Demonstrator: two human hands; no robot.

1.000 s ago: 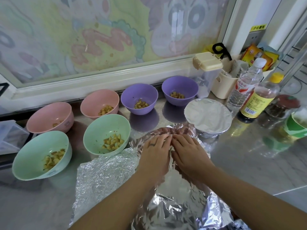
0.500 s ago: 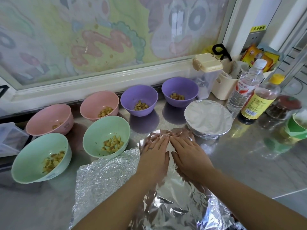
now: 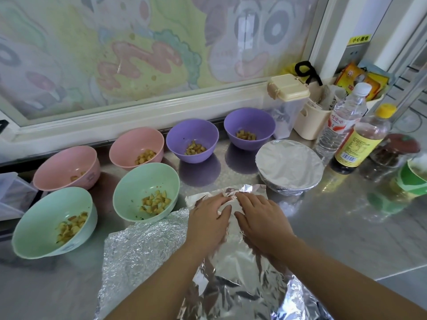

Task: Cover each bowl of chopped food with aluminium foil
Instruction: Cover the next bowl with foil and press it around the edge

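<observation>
Left hand [image 3: 209,219]: lies palm down on the foil sheet [image 3: 231,264]. The grip is open, the fingers are stretched forward and press the sheet, and nothing is pinched.
Right hand [image 3: 262,219]: just beside the left one, also flat and palm down. Its grip is open too, and it presses the same sheet.
Fingertips: both hands reach the far edge of the sheet, where the foil is wrinkled up. The two index fingers almost meet there.
Foil: the shiny sheet is spread on the tabletop [image 3: 346,232] in front of the person. A more crinkled foil part [image 3: 141,248] lies out to the left of the left forearm. I cannot tell whether a bowl is under the sheet.
Covered bowl [image 3: 288,162]: it has a smooth foil cover folded round the rim. It stands just beyond the right hand, near the far right corner of the sheet.
Green bowls: both uncovered, left of the sheet. The near green bowl [image 3: 44,213] is at the far left, and the second green bowl [image 3: 138,183] is just beside the crinkled foil.
Pink bowls: the left pink bowl [image 3: 62,162] and the right pink bowl [image 3: 134,139] stand uncovered behind the green ones.
Purple bowls: the left purple bowl [image 3: 191,132] and the right purple bowl [image 3: 248,121] stand uncovered further right in the back row.
Chopped food [image 3: 154,203]: small yellowish pieces in the bottom of each open bowl.
Right end: a clear bottle [image 3: 342,121], a yellow-capped bottle [image 3: 361,139], a red-lidded jar [image 3: 397,148] and a green cup [image 3: 413,179].
Behind: a window pane [image 3: 138,54] with a pale cartoon drawing.
</observation>
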